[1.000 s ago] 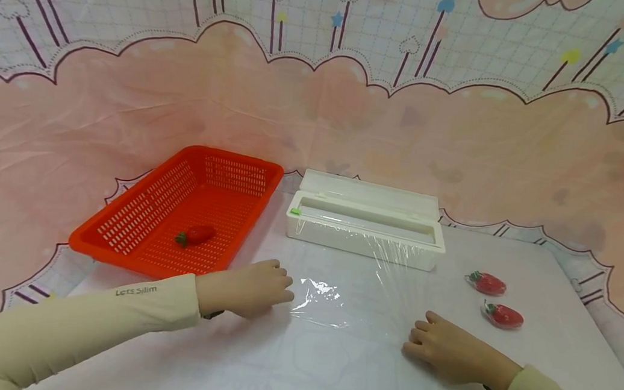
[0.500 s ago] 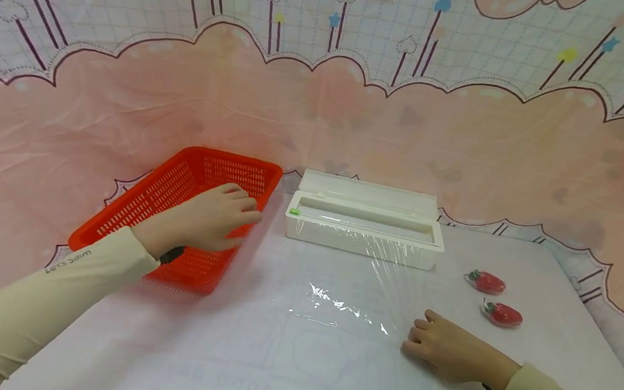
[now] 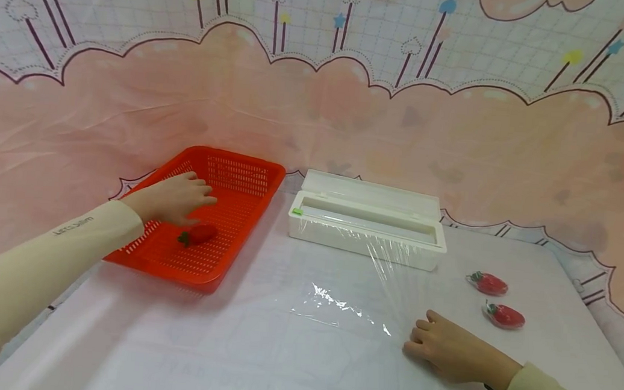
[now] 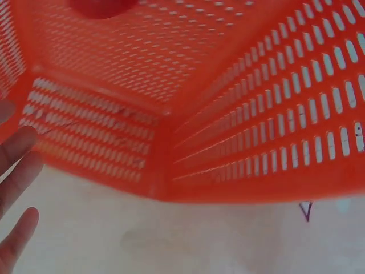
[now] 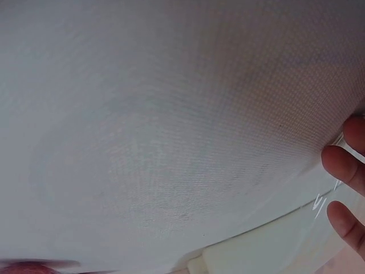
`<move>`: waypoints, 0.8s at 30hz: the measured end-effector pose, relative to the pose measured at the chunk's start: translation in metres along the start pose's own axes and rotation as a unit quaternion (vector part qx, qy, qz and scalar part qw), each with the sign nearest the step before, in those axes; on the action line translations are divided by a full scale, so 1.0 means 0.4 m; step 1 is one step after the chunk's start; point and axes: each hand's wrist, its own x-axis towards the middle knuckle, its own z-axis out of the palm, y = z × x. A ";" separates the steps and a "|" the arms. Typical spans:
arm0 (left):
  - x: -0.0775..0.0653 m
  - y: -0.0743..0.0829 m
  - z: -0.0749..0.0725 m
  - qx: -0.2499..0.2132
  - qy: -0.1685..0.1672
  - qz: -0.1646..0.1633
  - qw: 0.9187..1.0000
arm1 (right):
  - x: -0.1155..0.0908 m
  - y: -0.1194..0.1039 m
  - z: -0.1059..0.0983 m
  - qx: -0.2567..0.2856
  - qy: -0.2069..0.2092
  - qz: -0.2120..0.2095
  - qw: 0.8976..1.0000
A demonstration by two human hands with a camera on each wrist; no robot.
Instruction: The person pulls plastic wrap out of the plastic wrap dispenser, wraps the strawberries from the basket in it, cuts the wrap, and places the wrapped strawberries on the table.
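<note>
My left hand (image 3: 178, 198) hovers over the red plastic basket (image 3: 259, 212), fingers apart and holding nothing. Just below it, a strawberry (image 3: 200, 234) with a green top lies on the basket floor. In the left wrist view, the left fingers (image 4: 23, 171) reach in at the left edge, beside the basket wall (image 4: 274, 137). A sheet of clear plastic wrap (image 3: 337, 302) runs out from a white dispenser box (image 3: 363, 241) with its lid up. At the sheet's near right corner, my right hand (image 3: 445, 349) grips the wrap with curled fingers; its thumb is hidden in the right wrist view.
Two strawberries, one farther back (image 3: 487, 283) and one nearer (image 3: 504, 316), lie on the right of the white-covered table, each looking wrapped in clear film. A green slider (image 3: 297, 211) sits at the box's left end. A printed cloth (image 3: 350, 119) hangs behind.
My left hand has let go of the wrap's left side and moved left and away from me, over the basket. The right hand has stayed at the wrap's corner.
</note>
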 end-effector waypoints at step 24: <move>0.057 -0.039 0.158 -0.099 -0.093 -0.056 0.989 | -0.001 -0.003 -0.001 0.002 0.004 0.002 1.000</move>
